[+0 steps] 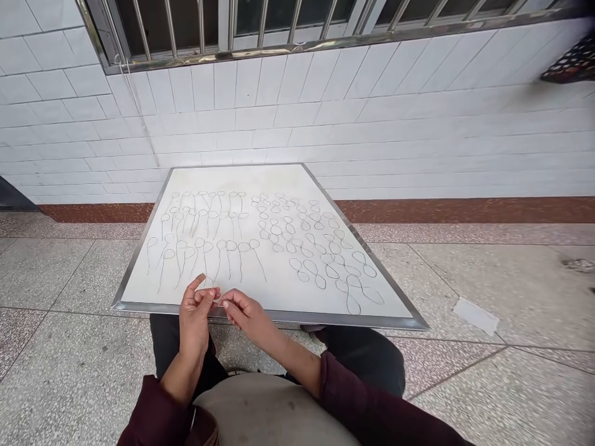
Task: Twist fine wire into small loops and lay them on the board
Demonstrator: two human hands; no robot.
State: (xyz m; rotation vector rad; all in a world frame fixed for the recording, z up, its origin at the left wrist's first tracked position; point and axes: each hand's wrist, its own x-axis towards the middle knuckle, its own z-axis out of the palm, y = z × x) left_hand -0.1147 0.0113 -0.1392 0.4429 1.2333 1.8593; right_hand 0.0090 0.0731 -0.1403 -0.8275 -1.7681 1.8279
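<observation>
My left hand is at the near edge of the white board, thumb and forefinger pinched on a thin dark wire. My right hand meets it there, its fingertips also closed on the wire. Most of that wire is hidden by the fingers. On the board's left half lie rows of wire pieces, each with one loop and a straight tail. Over the right half are several wire pieces twisted into figure-eights, some overlapping.
The metal-rimmed board lies across in front of my knees, its far side near a white tiled wall. A barred window is above. A white paper piece lies on the speckled floor at right. A cord hangs at left.
</observation>
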